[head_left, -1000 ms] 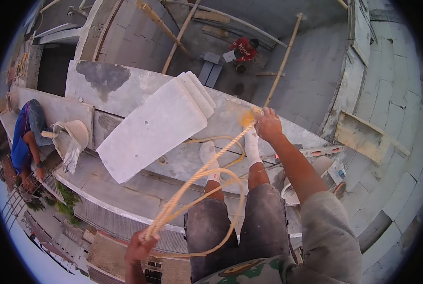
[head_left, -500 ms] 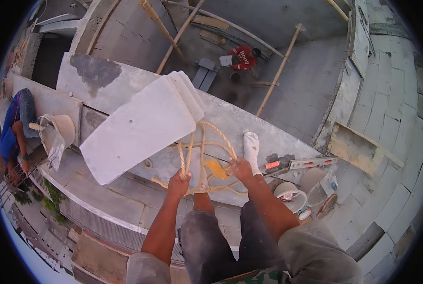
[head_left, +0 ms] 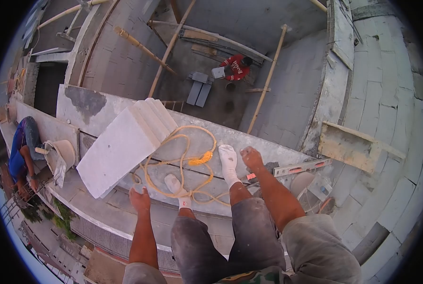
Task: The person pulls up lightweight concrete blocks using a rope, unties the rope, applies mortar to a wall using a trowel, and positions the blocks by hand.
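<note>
A yellow rope [head_left: 186,137] lies in loose loops around my left foot and beside a stack of pale, thick blocks [head_left: 121,144] on the concrete wall top. My left hand [head_left: 140,199], below the blocks' lower right side, holds nothing; its thumb and fingers are apart. Over the ledge, right of my other white-socked foot [head_left: 228,161], is my right hand [head_left: 252,158], loosely curled with nothing seen in it. Nearest to it is a spirit level [head_left: 302,167]. The rope's frayed orange end [head_left: 201,159] rests between the blocks and that foot.
Below the wall, a person in red [head_left: 238,67] holds a grey block near other stacked blocks [head_left: 199,89]. Bamboo poles [head_left: 268,78] span the pit. At left, a person in blue [head_left: 22,151] bends beside a bucket [head_left: 62,154]. A wooden trough [head_left: 348,146] lies right.
Both hands have let go of the rope, which has dropped onto the ledge. My left hand has moved left and down, my right hand slightly right. The view has shifted.
</note>
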Action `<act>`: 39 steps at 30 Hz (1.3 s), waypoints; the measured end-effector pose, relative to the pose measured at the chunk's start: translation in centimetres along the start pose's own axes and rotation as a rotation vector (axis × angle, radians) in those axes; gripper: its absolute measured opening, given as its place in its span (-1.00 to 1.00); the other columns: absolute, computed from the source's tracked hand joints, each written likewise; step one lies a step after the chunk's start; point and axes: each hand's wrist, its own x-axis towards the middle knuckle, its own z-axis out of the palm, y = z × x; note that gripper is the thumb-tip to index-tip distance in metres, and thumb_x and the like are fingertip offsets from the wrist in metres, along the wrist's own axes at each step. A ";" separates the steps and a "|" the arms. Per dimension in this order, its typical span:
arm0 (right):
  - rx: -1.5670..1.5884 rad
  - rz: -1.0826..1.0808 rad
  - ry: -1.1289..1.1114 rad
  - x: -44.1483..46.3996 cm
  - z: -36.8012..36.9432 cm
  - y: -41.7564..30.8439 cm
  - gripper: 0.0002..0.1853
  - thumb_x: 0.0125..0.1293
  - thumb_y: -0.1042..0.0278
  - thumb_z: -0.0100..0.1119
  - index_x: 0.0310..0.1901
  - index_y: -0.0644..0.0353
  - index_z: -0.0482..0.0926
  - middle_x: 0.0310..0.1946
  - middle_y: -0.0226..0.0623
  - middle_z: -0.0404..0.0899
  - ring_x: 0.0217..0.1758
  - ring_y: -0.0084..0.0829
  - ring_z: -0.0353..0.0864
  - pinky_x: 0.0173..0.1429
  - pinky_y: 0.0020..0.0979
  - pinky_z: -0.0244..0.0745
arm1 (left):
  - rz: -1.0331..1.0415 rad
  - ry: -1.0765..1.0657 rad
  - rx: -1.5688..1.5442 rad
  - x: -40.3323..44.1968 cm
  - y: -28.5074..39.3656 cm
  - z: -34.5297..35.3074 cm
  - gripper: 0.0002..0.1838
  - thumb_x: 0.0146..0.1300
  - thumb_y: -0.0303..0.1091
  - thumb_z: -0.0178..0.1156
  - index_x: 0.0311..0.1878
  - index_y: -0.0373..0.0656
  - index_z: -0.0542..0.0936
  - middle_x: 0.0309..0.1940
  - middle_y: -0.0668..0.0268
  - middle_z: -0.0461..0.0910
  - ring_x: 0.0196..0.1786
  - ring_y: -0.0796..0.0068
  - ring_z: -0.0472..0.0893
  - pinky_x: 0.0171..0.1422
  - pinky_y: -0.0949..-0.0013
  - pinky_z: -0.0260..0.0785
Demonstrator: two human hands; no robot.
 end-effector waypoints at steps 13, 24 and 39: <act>0.544 0.120 -0.019 6.5 -4.5 -0.4 -0.58 0.33 0.00 0.08 -0.27 0.30 0.56 -0.47 -0.24 0.59 -0.43 -0.37 0.58 -0.26 -0.33 0.48 | 0.292 -0.415 -0.841 1.3 23.3 1.7 -0.36 0.42 0.05 -0.08 0.30 -0.33 0.32 0.24 0.02 0.39 0.34 0.23 0.34 0.40 0.29 0.11; 0.734 0.165 0.104 9.6 -9.6 -0.7 -0.57 0.32 -0.02 0.12 -0.31 0.30 0.54 -0.52 -0.37 0.52 -0.54 -0.59 0.46 -0.47 -0.48 0.37 | 0.217 -0.424 -1.005 7.1 29.0 -0.8 -0.14 0.34 0.32 -0.22 0.47 -0.17 0.02 0.44 0.04 0.08 0.51 0.21 0.01 0.54 0.09 -0.27; 0.604 -0.099 0.653 5.1 -25.4 -1.7 -0.20 0.27 -0.32 0.03 0.10 0.46 0.44 0.03 0.10 0.50 0.15 -0.06 0.45 0.27 -0.21 0.27 | 0.034 -0.573 -1.356 7.6 34.6 -3.6 0.15 0.04 0.66 -0.26 0.52 0.02 -0.17 0.51 -0.02 -0.22 0.55 -0.01 -0.28 0.50 -0.12 -0.55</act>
